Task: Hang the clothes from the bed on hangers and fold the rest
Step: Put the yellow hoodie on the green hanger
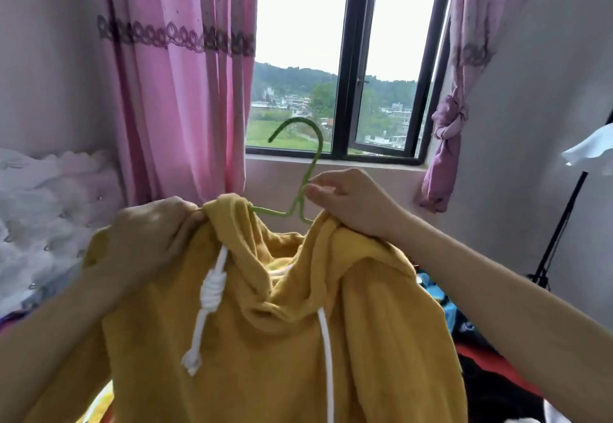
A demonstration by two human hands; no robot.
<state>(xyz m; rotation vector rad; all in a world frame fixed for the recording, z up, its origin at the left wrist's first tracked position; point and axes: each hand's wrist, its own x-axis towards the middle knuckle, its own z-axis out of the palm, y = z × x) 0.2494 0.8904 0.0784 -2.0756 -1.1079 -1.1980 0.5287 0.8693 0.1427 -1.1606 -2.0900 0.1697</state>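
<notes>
- The hoodie (298, 339) is hanging in the near middle of the scene, held up in front of the window (345, 57). Its lower part is running out of the bottom edge.
- The hanger (311, 165) is sitting partly inside the hoodie's neck opening. Only its hook, twisted neck and a short run of each shoulder are showing, and the rest is lying hidden under the cloth.
- The left hand (149, 240) is gripping the left edge of the hood with curled fingers, the fingertips buried in bunched cloth.
- The right hand (348, 203) is pinching the hanger's neck between thumb and fingers, with its heel resting on the hoodie's right shoulder.
- The hoodie is looking like soft, slightly fuzzy mustard-yellow knit, falling in loose folds around the hood.
- The hanger is showing as thin green wire with a rounded hook.
- A thick white drawstring (212, 290) is dangling on the left, tied in a coiled knot with a frayed end; a second cord (326, 356) is dropping straight on the right, its end cut off below.
- A pink curtain (179, 91) with a lace band is hanging far left, and another curtain (454, 124) is hanging knotted at far right.
- White ruffled bedding (43, 207) is lying at left; dark and blue clothes (431, 293) at right are hard to make out behind the forearm.
- A thin black stand (560, 223) is rising at the right edge.
</notes>
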